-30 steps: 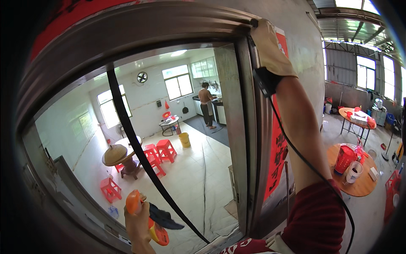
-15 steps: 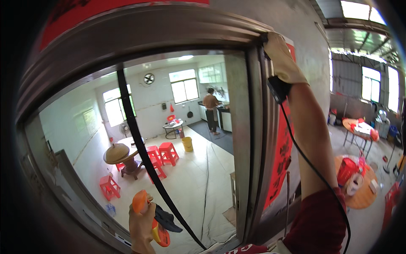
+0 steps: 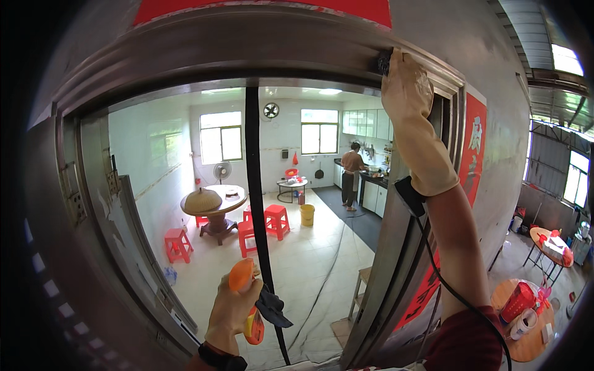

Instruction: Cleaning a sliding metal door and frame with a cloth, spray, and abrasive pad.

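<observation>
My right hand, in a cream rubber glove, presses a dark scouring pad against the top of the brown metal door frame, close to its right corner. A black box with a cable sits at that wrist. Low in the doorway, my left hand is closed around a spray bottle with an orange head and an orange-yellow body. A dark grey cloth hangs beside the bottle, against that hand. A black strip runs down the opening just beyond the bottle.
Through the doorway stand a round table, red stools and a yellow bucket. A person works at the far counter. Outside on the right are a red paper banner and a round wooden table with containers.
My view has turned, so the doorway sits farther right. My right hand has shifted from the frame's corner leftward along the top bar. My left hand still grips the bottle.
</observation>
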`<action>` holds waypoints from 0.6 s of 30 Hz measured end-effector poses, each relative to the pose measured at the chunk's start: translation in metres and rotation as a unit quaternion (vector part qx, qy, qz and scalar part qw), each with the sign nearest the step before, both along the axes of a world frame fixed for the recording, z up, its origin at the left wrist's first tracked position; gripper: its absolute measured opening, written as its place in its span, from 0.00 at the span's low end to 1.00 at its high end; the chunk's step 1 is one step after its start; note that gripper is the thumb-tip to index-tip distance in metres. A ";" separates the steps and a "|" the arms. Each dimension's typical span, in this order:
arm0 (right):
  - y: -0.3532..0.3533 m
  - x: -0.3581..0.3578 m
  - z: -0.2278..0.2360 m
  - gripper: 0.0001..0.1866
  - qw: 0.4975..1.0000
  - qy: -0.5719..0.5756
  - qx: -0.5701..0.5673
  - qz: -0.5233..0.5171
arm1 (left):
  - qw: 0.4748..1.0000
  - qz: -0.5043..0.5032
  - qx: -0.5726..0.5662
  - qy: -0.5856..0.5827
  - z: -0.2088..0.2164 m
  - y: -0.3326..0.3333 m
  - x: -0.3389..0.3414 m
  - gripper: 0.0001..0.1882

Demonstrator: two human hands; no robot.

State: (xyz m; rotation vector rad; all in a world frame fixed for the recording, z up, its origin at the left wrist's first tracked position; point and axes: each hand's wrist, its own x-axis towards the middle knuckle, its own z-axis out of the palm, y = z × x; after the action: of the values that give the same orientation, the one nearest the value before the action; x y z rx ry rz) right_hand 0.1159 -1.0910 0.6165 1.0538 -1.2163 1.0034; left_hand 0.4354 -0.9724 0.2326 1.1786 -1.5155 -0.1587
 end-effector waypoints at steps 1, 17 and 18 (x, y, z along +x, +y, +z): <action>0.009 0.001 0.005 0.15 0.998 -0.030 0.023 0.057 | 0.999 -0.002 -0.015 -0.035 0.004 -0.002 0.000 0.20; -0.071 -0.004 -0.033 0.33 0.990 0.078 -0.112 0.031 | 0.967 0.036 0.148 0.204 0.019 0.016 0.007 0.23; -0.075 -0.030 -0.033 0.38 0.995 0.042 -0.084 0.024 | 0.969 0.043 0.145 0.196 0.015 0.015 0.011 0.22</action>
State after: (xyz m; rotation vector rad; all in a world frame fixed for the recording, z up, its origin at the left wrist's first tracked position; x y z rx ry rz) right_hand 0.0855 -1.1656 0.5837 0.9868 -1.0240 1.0678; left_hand 0.4469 -0.9573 0.2477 1.3490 -1.1137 -0.5378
